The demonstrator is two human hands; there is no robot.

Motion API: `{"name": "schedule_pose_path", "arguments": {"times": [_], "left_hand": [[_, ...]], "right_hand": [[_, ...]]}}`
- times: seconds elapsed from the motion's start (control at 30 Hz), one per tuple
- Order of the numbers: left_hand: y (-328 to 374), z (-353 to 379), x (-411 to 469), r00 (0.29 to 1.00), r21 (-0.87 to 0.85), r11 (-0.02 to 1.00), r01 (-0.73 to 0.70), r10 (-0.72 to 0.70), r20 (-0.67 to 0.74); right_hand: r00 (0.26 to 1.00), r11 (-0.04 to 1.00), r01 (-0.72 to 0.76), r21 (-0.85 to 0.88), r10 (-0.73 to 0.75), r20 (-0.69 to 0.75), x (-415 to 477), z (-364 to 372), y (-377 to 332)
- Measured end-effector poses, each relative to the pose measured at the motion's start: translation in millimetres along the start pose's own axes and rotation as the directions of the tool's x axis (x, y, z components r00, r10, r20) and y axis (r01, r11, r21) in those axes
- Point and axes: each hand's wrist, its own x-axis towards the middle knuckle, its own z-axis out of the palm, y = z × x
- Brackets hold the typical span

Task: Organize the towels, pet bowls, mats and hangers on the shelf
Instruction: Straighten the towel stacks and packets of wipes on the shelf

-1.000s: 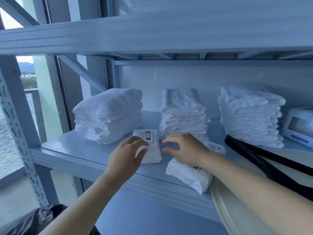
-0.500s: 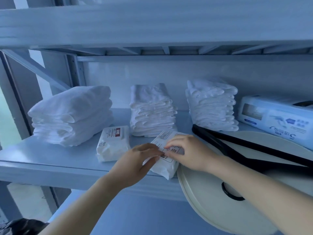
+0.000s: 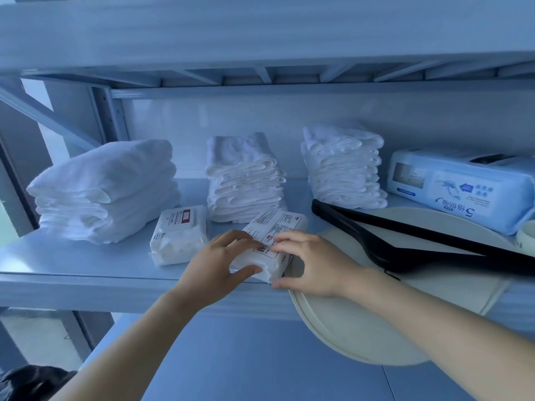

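Three stacks of folded white towels stand along the back of the shelf (image 3: 86, 267): a thick one at the left (image 3: 107, 189), a narrower one in the middle (image 3: 246, 180) and one to the right (image 3: 344, 166). A white wipes pack (image 3: 181, 234) lies in front. Both hands grip a second white wipes pack (image 3: 278, 227) at the shelf's front edge: my left hand (image 3: 220, 261) on its left end, my right hand (image 3: 312, 261) on its right end. A round cream mat (image 3: 362, 328) overhangs the edge, with black hangers (image 3: 405, 241) lying on it.
A large blue-and-white pad package (image 3: 463, 189) lies at the back right. The upper shelf (image 3: 260, 33) hangs close above. A lower blue shelf surface (image 3: 260, 366) is below, with a dark bag (image 3: 31, 380) at the bottom left.
The view swung right. My left hand left the first wipes pack and joined my right hand on the second pack, which both now grip at the shelf edge.
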Motion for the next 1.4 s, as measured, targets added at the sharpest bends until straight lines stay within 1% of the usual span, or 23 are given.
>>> {"name": "schedule_pose_path", "arguments": {"times": [0.13, 0.33, 0.43, 0.57, 0.63, 0.73, 0.83, 1.03, 1.2, 1.27, 1.33, 1.4], "left_hand": [[4.9, 5.1, 0.6, 0.999, 0.026, 0.999, 0.034, -0.033, -0.042], [10.0, 6.5, 0.9, 0.996, 0.026, 0.998, 0.057, -0.055, -0.065], [10.2, 2.1, 0.6, 0.998, -0.003, 0.999, 0.049, -0.049, -0.044], [3.8, -3.9, -4.0, 0.999, -0.005, 0.999, 0.033, -0.033, 0.023], [0.9, -4.1, -5.2, 0.999, -0.003, 0.999, 0.041, -0.041, 0.022], [-0.5, -2.3, -3.0, 0.998, 0.051, 0.997, 0.050, -0.049, -0.029], [0.1, -5.3, 0.1, 0.997, 0.080, 0.996, 0.032, -0.026, -0.068], [4.7, -21.6, 8.4, 0.995, 0.054, 0.998, 0.025, -0.019, -0.100], [17.9, -35.5, 22.4, 0.986, 0.035, 0.999, -0.015, 0.020, -0.165], [23.9, -39.8, 27.9, 0.977, 0.036, 0.999, -0.035, 0.042, -0.207], [29.9, -43.3, 31.9, 0.971, 0.034, 0.998, -0.048, 0.055, -0.233], [34.4, -46.2, 34.6, 0.970, 0.031, 0.998, -0.056, 0.061, -0.234]], "right_hand": [[1.000, 0.998, 0.008, -0.065, -0.009, -0.014, 1.4, 4.7, -0.9], [0.991, 0.997, 0.017, -0.071, -0.026, -0.129, 0.6, 11.8, -1.5], [0.987, 1.000, 0.005, -0.030, -0.009, -0.163, -0.6, 11.9, -0.7], [0.985, 1.000, -0.005, 0.004, 0.006, -0.172, 0.3, 9.6, 1.2], [0.982, 1.000, -0.006, 0.008, 0.008, -0.190, 1.8, 8.8, 0.9], [0.980, 1.000, -0.004, 0.018, 0.008, -0.200, 4.3, 7.1, 0.1], [0.980, 0.999, 0.005, 0.031, 0.001, -0.200, 5.4, 1.8, -1.8], [0.972, 0.992, 0.002, 0.124, 0.027, -0.232, 5.3, -20.0, -1.7], [0.951, 0.983, 0.015, 0.183, 0.042, -0.305, 5.1, -33.1, -1.2], [0.955, 0.984, 0.009, 0.177, 0.044, -0.292, 5.9, -34.0, 0.5], [0.959, 0.991, -0.011, 0.133, 0.049, -0.280, 7.8, -32.5, 1.8], [0.945, 0.991, -0.010, 0.135, 0.053, -0.321, 11.2, -31.1, 2.4]]}}
